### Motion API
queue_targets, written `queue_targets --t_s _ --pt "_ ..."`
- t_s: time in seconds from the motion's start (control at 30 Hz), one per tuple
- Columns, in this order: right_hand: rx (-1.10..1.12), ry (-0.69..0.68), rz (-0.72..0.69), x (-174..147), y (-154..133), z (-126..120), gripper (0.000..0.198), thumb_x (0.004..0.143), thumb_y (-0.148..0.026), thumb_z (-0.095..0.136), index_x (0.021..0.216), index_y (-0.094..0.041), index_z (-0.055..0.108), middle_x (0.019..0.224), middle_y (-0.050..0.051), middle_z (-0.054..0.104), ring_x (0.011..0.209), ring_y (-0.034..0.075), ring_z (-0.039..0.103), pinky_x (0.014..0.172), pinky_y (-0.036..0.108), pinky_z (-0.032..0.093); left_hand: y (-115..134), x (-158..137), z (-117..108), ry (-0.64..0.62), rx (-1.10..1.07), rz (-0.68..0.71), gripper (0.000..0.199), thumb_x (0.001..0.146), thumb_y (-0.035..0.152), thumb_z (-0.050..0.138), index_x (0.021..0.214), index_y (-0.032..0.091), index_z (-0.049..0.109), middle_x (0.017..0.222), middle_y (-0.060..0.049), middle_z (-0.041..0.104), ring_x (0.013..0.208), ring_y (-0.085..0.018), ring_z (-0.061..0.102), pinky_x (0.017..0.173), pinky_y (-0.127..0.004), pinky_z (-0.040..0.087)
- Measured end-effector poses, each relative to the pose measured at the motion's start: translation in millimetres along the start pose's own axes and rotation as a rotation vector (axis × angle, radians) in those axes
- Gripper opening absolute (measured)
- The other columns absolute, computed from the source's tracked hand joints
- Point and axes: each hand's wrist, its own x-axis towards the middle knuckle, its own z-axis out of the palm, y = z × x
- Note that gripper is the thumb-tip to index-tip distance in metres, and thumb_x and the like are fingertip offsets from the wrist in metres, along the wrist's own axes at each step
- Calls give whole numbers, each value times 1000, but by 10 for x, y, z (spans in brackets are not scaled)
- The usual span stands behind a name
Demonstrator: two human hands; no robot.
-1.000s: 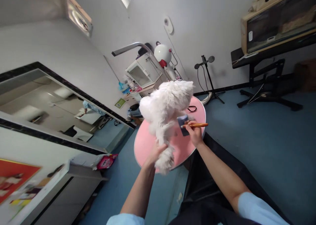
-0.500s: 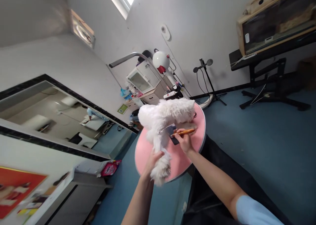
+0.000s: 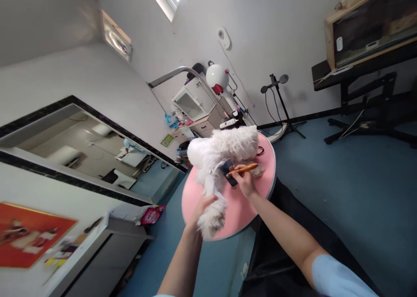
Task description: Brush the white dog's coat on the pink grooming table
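A white, fluffy dog's body (image 3: 234,143) is on the round pink grooming table (image 3: 240,206); whether it is live or a model I cannot tell. My left hand (image 3: 203,206) is closed around one of its legs, just above the shaggy foot (image 3: 211,219), which points toward me. In my right hand (image 3: 245,182) is a slicker brush (image 3: 244,169) with an orange-brown wooden handle and a dark flat head. That head is against or very near the fur at the top of the held leg. The bristles are hidden from me.
Behind the table stand a white cabinet (image 3: 189,102) and a white round-headed dryer (image 3: 217,76). A black tripod stand (image 3: 282,106) is near the wall. A wooden-framed case (image 3: 374,32) sits on a black table at right; a large mirror (image 3: 97,145) hangs at left.
The brush head has moved up and left, from below the body to the fur at the top of the leg. My left hand keeps its hold. The view has shifted slightly.
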Motion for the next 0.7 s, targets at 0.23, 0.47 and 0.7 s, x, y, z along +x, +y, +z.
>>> queue_targets --t_s 0.23,0.47,0.7 --pt "-88 -186 -34 -13 -90 74 23 73 -39 71 82 -23 57 88 4 70 77 20 68 70 33 56 -14 -87 -2 -32 -35 -64 39 52 27 77 79 19 50 48 6 57 36 -10 49 38 -20 37" --pt "-4 -164 -15 -39 -97 152 27 73 -41 71 82 -24 53 91 3 68 84 22 68 74 35 56 -172 -63 -114 -129 -155 -223 28 62 32 74 71 18 52 46 3 57 36 -10 49 38 -20 36" --pt "-57 -134 -88 -110 -159 79 25 72 -39 73 82 -24 55 94 4 66 90 23 67 79 36 55 -219 -35 -41 -132 -195 -103 28 60 27 76 76 18 55 48 3 59 39 -13 54 39 -21 40"
